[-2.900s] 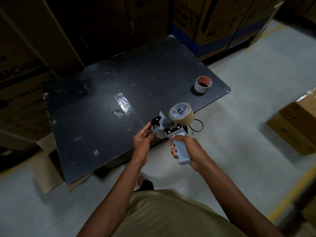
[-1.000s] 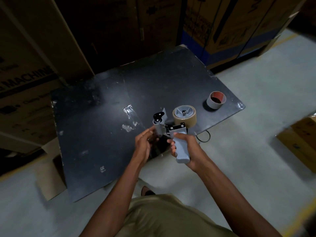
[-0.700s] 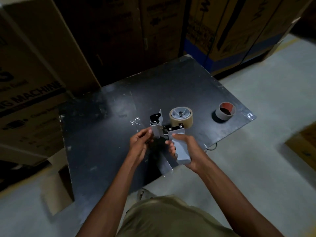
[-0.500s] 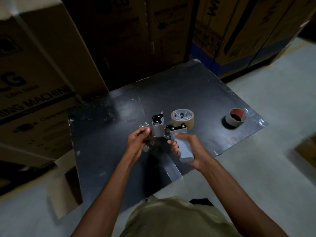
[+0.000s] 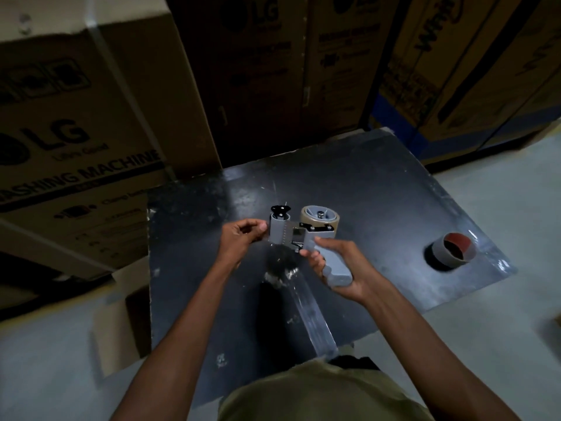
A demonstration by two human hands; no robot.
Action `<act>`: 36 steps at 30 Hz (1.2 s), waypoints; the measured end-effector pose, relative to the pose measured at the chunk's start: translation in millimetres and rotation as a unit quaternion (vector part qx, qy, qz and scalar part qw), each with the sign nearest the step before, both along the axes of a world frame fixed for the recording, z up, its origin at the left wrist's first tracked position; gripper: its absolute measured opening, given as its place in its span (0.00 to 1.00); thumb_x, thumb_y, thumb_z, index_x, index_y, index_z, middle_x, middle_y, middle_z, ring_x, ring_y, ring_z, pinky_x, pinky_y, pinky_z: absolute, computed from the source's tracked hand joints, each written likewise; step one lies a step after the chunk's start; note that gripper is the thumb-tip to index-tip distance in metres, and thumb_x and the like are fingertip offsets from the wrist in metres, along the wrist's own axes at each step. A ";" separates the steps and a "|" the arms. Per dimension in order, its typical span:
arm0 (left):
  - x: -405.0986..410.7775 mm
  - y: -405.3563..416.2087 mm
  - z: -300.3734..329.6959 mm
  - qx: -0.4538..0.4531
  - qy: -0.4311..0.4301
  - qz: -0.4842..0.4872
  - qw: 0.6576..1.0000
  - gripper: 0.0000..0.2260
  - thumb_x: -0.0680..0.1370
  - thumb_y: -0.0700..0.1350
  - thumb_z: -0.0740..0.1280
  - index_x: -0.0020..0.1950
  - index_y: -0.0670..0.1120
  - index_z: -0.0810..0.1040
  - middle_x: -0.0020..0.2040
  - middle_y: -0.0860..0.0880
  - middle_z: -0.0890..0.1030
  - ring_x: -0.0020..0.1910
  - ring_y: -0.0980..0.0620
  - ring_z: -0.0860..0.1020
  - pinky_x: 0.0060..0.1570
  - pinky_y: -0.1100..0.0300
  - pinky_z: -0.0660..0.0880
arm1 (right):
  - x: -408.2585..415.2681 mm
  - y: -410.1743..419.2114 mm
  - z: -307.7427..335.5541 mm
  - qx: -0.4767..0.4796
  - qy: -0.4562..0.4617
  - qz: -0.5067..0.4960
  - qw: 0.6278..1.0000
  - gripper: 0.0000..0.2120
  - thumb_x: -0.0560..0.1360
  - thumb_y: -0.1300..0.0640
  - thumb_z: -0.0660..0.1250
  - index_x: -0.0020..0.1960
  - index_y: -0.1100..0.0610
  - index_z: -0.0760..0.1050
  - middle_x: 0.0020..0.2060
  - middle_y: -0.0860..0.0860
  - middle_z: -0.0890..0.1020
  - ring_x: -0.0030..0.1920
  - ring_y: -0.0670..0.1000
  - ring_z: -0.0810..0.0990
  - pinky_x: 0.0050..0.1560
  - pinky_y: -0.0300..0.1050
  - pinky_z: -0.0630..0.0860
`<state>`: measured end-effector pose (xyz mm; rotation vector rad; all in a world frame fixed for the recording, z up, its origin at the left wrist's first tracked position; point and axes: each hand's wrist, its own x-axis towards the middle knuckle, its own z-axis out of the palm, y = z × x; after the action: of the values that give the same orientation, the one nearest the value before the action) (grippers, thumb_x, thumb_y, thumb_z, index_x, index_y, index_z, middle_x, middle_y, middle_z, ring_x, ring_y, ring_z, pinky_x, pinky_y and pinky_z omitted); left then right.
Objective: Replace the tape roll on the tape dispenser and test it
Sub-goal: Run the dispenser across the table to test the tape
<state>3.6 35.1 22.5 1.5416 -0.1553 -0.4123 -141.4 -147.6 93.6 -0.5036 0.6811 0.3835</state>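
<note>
Two hands work a grey tape dispenser (image 5: 306, 241) just above a black table (image 5: 379, 208).
Right hand (image 5: 340, 268) curls round its handle; left hand (image 5: 239, 241) pinches at its front end, exact contact unclear. Brown tape roll (image 5: 318, 218) sits mounted on the dispenser; an empty core (image 5: 453, 250) lies well right of it, cardboard boxes (image 5: 76, 132) beyond.

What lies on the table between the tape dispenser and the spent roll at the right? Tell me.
Nothing: in the head view, only bare black table separates the tape dispenser, gripped by the right hand, from the spent roll.
</note>
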 end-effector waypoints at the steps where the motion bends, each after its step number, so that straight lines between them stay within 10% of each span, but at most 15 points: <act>1: 3.4 -0.9 3.6 0.006 -0.016 -0.003 1.000 0.08 0.74 0.31 0.70 0.42 0.43 0.83 0.32 0.52 0.84 0.32 0.59 0.81 0.37 0.66 0.79 | 3.0 -3.3 -0.1 0.008 0.002 0.001 1.000 0.14 0.79 0.57 0.64 0.52 0.70 0.75 0.29 0.52 0.76 0.24 0.46 0.77 0.24 0.34 0.76; 16: 27.0 -29.2 35.7 0.081 -0.098 -0.050 0.991 0.08 0.72 0.31 0.72 0.51 0.35 0.82 0.33 0.55 0.85 0.33 0.61 0.81 0.38 0.69 0.77 | 3.6 -58.3 0.9 0.076 0.001 0.027 0.997 0.15 0.76 0.57 0.67 0.50 0.71 0.78 0.30 0.52 0.74 0.25 0.45 0.76 0.25 0.33 0.76; 29: 36.2 -64.4 54.6 0.090 -0.081 -0.112 0.986 0.13 0.70 0.32 0.73 0.36 0.51 0.87 0.33 0.51 0.85 0.34 0.57 0.82 0.40 0.63 0.80 | -13.1 -99.9 -5.8 0.100 -0.010 0.033 0.994 0.15 0.75 0.58 0.69 0.53 0.70 0.77 0.32 0.51 0.74 0.26 0.44 0.75 0.24 0.34 0.76; 36: 38.2 -77.5 60.8 0.096 -0.093 -0.134 0.982 0.06 0.70 0.30 0.73 0.44 0.39 0.83 0.33 0.51 0.85 0.33 0.57 0.82 0.38 0.66 0.78 | -19.6 -115.0 -13.3 0.112 -0.018 0.041 0.993 0.17 0.73 0.58 0.72 0.54 0.70 0.76 0.31 0.51 0.74 0.26 0.44 0.75 0.24 0.35 0.75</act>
<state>41.8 -42.4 83.4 1.7553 -0.4853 -0.5072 -161.0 -262.7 80.3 -0.3240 0.5756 0.5211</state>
